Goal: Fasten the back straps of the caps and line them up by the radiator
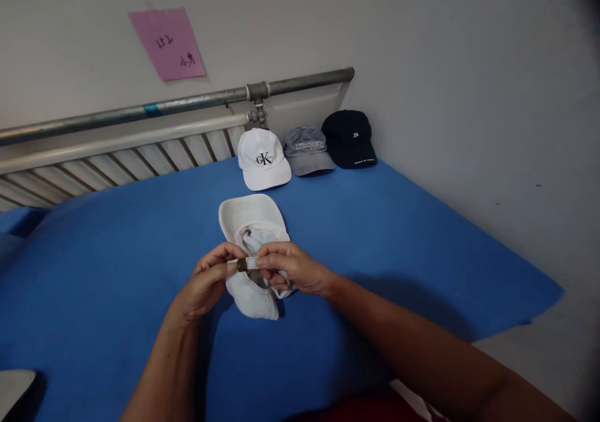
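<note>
The left hand (204, 284) and right hand (290, 271) pinch the strap (252, 263) of the white cap (248, 217); it runs nine-to-three, brim toward twelve.

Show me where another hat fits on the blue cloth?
Left: bare blue cloth between the left hand and the white slatted rail. Right: bare strip from the right hand to the cloth's edge. Crowded: the upturned white fabric cap both hands pinch; lettered white cap, grey cap, navy cap behind.
</note>
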Tool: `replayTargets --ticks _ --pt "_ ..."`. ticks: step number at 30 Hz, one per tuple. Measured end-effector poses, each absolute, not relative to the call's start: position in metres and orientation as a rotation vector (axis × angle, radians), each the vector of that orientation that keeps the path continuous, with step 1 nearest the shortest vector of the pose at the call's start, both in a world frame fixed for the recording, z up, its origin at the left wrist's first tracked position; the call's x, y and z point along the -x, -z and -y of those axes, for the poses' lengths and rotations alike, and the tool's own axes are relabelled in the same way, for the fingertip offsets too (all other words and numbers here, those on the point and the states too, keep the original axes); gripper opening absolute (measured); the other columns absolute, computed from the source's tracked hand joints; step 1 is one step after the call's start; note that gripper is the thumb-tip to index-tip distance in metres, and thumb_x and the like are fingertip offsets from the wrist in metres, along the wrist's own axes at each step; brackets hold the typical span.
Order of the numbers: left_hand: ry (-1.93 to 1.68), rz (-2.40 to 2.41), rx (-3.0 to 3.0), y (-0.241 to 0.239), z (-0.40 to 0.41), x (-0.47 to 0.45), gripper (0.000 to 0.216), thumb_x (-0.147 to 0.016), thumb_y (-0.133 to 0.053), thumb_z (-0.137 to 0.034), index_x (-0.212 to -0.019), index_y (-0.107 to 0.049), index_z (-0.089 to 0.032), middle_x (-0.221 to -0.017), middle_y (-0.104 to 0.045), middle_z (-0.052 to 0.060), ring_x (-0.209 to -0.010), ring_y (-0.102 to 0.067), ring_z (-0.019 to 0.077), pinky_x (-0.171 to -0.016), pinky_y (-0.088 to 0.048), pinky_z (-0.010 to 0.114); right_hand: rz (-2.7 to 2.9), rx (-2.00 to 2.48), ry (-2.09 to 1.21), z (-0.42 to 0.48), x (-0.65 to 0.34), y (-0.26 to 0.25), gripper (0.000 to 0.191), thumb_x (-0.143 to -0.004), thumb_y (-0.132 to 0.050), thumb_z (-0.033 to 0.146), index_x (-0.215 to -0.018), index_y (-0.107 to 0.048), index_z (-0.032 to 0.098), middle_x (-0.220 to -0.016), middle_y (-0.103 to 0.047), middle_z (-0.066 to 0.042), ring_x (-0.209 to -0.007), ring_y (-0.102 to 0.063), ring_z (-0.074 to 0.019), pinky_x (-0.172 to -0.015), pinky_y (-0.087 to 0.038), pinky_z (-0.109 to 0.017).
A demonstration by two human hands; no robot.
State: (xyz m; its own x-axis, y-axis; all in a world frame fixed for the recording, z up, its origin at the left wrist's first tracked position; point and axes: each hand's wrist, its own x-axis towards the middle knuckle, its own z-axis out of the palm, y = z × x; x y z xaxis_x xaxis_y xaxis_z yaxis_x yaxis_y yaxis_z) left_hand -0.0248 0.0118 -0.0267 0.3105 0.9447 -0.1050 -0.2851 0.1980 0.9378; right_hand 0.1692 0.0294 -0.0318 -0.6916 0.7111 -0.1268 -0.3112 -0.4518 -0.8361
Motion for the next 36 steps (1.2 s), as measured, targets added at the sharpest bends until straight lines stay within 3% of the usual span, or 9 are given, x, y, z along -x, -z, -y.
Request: replayTargets --ticks 31,36 --pt "-0.988 -0.923 -0.970 0.0266 -0.0125 0.0259 0.025 -0.062 -0.084 -0.031 -0.077 -0.072 -0.015 -0.068 -0.067 0.002 -0.060 -0.058 0.0111 -0.057 -0.043 0.019 1.277 0.770 -2.070 -0.0328 -0.1702 0.0316 0.013 -0.077 -0.062 0.026 -0.074 -0.059 0.015 -0.055 -0.051 0.007 -0.037 -0.035 -0.0021 -0.034 -0.025 -0.017" --pt "-1.033 -0.957 -0.983 0.0232 -0.0115 0.0230 0.019 -0.063 -0.081 -0.025 -0.076 -0.071 -0.016 -0.067 -0.066 0.000 -0.060 -0.057 0.0107 -0.057 -0.043 0.019 1.325 0.814 -2.048 -0.0323 -0.1696 0.0278 0.010 -0.077 -0.060 0.023 -0.073 -0.058 0.015 -0.054 -0.049 0.007 -0.037 -0.035 -0.0023 -0.034 -0.024 -0.016"
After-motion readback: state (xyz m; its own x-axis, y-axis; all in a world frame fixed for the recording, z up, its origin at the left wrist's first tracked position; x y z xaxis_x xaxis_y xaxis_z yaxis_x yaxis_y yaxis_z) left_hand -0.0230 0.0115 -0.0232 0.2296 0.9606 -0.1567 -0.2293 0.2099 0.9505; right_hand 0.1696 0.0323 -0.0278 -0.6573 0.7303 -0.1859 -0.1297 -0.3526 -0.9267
